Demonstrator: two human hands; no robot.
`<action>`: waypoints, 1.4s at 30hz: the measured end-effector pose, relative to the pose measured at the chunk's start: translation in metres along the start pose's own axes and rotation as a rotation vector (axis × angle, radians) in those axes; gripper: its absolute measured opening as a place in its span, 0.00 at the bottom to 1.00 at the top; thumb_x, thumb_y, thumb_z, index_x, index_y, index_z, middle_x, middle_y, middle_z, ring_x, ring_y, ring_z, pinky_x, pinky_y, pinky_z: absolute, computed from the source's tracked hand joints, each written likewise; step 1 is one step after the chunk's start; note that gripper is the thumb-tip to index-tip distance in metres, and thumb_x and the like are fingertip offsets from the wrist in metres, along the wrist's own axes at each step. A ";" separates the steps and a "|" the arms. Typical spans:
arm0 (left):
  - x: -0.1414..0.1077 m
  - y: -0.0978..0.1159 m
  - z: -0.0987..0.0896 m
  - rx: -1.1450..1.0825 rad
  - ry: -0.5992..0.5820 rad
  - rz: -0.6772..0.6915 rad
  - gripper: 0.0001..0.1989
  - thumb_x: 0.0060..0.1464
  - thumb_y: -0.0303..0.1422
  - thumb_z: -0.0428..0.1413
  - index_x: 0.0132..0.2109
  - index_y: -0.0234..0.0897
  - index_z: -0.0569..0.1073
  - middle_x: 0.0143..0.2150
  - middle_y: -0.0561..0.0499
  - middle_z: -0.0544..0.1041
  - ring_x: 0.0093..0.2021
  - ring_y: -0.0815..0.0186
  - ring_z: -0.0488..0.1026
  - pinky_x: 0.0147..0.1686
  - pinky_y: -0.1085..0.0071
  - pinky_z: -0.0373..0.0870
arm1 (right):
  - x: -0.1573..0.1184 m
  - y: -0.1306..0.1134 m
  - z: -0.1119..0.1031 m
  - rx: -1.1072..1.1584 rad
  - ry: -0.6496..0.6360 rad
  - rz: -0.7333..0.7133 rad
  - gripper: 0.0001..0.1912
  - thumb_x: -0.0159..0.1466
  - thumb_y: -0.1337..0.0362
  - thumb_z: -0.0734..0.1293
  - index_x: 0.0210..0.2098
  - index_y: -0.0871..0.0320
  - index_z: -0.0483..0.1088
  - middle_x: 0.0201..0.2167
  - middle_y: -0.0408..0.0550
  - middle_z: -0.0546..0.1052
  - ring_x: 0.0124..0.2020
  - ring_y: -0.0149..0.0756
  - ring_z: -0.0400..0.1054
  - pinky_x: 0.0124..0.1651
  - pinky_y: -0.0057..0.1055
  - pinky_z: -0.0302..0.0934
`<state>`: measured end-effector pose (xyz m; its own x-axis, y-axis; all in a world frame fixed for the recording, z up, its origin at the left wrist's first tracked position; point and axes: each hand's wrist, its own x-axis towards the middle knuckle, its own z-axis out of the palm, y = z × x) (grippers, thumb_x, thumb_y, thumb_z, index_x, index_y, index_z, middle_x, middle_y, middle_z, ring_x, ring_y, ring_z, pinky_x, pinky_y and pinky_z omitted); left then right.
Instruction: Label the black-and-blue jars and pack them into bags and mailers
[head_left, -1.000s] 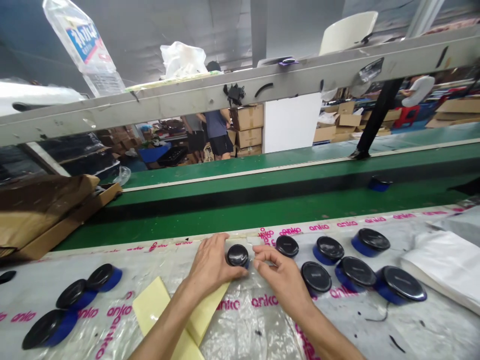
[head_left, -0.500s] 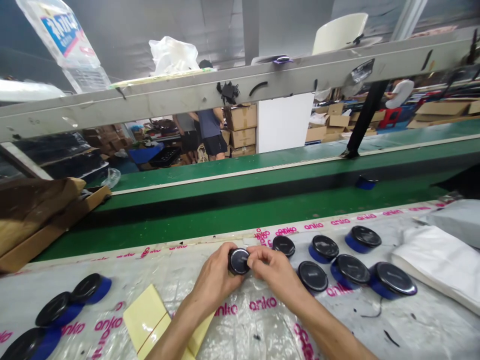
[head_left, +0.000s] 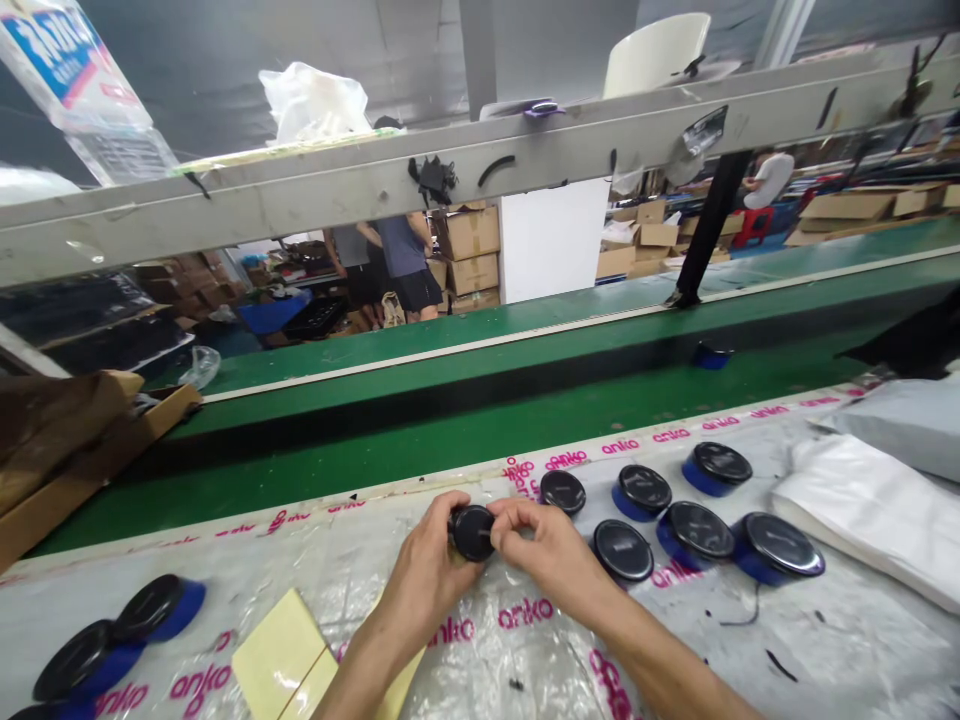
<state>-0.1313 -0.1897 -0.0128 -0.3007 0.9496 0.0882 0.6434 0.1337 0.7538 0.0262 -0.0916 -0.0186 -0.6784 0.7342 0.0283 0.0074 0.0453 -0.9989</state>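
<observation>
My left hand (head_left: pixel 435 562) is wrapped round a small round container with a black lid (head_left: pixel 472 533), its top facing me. My right hand (head_left: pixel 536 540) has thumb and forefinger pinched together at the lid's right edge; whatever is between the fingertips is too small to make out. Right of my hands stand several round blue containers with black lids (head_left: pixel 697 532) on plastic sheeting printed with pink lettering (head_left: pixel 525 612). More such containers (head_left: pixel 160 607) sit at the left. Pale yellow sheets (head_left: pixel 279 650) lie partly under my left forearm.
Behind the sheeting runs a green conveyor belt (head_left: pixel 285 460), with one blue container (head_left: pixel 712 354) on it. A grey beam (head_left: pixel 337 185) crosses above, carrying a plastic bottle (head_left: pixel 79 80). White bags (head_left: pixel 862 510) lie at the right, a cardboard box (head_left: pixel 97 470) at the left. People stand beyond.
The whole view has shifted slightly, with most things now further left. Both hands stay at the same container, and its lid now looks darker, without the earlier bright reflection.
</observation>
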 end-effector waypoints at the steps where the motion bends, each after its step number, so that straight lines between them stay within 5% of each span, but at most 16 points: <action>1: 0.000 0.000 -0.001 -0.027 -0.007 -0.026 0.26 0.52 0.25 0.60 0.56 0.47 0.65 0.50 0.53 0.76 0.48 0.60 0.75 0.49 0.64 0.69 | 0.000 0.000 0.000 -0.002 0.000 0.005 0.06 0.55 0.67 0.64 0.24 0.56 0.72 0.40 0.50 0.81 0.44 0.44 0.73 0.50 0.37 0.58; 11: 0.002 0.000 -0.007 -0.100 -0.102 0.161 0.33 0.49 0.17 0.54 0.60 0.48 0.69 0.65 0.51 0.68 0.65 0.61 0.65 0.67 0.62 0.57 | 0.003 0.007 -0.003 -0.058 0.009 -0.056 0.06 0.57 0.69 0.66 0.25 0.56 0.73 0.43 0.50 0.80 0.52 0.44 0.71 0.59 0.40 0.54; 21: 0.003 0.007 -0.002 -0.114 -0.094 0.059 0.26 0.53 0.27 0.63 0.58 0.50 0.69 0.55 0.56 0.77 0.54 0.61 0.73 0.55 0.66 0.66 | 0.003 0.009 -0.006 -0.112 -0.007 -0.082 0.07 0.57 0.70 0.65 0.24 0.56 0.73 0.45 0.50 0.78 0.51 0.43 0.71 0.57 0.39 0.58; 42: 0.003 0.003 0.000 -0.046 -0.075 0.073 0.26 0.54 0.29 0.63 0.59 0.49 0.68 0.60 0.53 0.75 0.59 0.58 0.72 0.59 0.62 0.66 | 0.004 0.008 -0.004 -0.153 0.033 -0.104 0.08 0.55 0.73 0.65 0.24 0.57 0.74 0.42 0.50 0.79 0.49 0.42 0.73 0.55 0.36 0.60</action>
<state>-0.1302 -0.1864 -0.0099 -0.1991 0.9753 0.0962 0.6282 0.0517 0.7763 0.0262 -0.0859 -0.0263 -0.6566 0.7420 0.1350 0.0521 0.2232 -0.9734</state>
